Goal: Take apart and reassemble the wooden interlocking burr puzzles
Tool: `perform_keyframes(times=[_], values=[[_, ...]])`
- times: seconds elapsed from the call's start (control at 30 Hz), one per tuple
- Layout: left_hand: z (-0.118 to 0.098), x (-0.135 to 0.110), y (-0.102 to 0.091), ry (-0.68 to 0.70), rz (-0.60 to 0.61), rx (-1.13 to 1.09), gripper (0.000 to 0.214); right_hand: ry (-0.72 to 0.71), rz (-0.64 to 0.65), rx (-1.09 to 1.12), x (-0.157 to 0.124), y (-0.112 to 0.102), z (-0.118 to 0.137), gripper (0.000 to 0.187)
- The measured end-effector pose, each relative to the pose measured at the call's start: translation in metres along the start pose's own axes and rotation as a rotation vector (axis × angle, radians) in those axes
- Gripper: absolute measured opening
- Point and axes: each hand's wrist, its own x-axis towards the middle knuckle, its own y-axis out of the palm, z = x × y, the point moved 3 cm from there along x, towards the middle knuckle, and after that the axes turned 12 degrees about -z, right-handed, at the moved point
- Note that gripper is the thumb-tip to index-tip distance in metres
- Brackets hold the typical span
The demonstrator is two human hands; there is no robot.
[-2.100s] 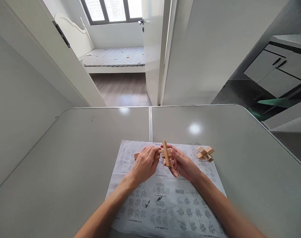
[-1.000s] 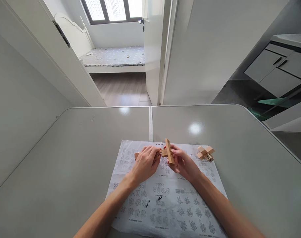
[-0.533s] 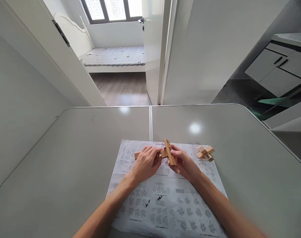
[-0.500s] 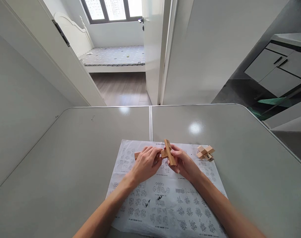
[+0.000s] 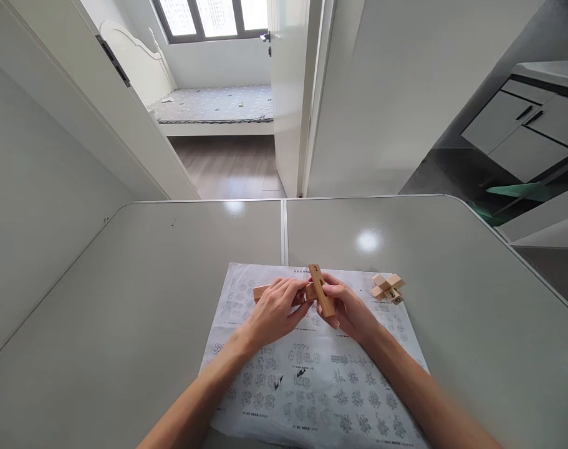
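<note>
My left hand (image 5: 278, 307) is closed around a horizontal wooden puzzle bar (image 5: 260, 292), whose end sticks out past the fingers on the left. Crossing that bar's right end is a second wooden puzzle bar (image 5: 322, 292), tilted and marked with a number at its top. My right hand (image 5: 345, 304) pinches this numbered bar from the right side. The two bars touch where they cross; how they fit together is hidden by my fingers. Under both hands lies a printed instruction sheet (image 5: 307, 368) with rows of small puzzle drawings.
A small interlocked wooden puzzle cluster (image 5: 388, 288) with numbered ends rests on the sheet's upper right edge. The grey table (image 5: 125, 324) extends to both sides, with a seam running to its far edge. Beyond it stand an open door (image 5: 293, 100) and a bed (image 5: 213, 106).
The numbered bar has shifted slightly down and tilted a little in my right hand. My left thumb has moved right toward it. The puzzle cluster and the sheet stay put.
</note>
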Motion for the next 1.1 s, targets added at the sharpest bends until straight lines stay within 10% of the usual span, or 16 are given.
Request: perform_keyframes(times=[1.1], values=[[-0.0031, 0.0044, -0.0048, -0.007, 0.033, -0.068, 0.009, -0.057, 0.159, 0.049, -0.0026, -0.0049, -0.0067, 0.041]])
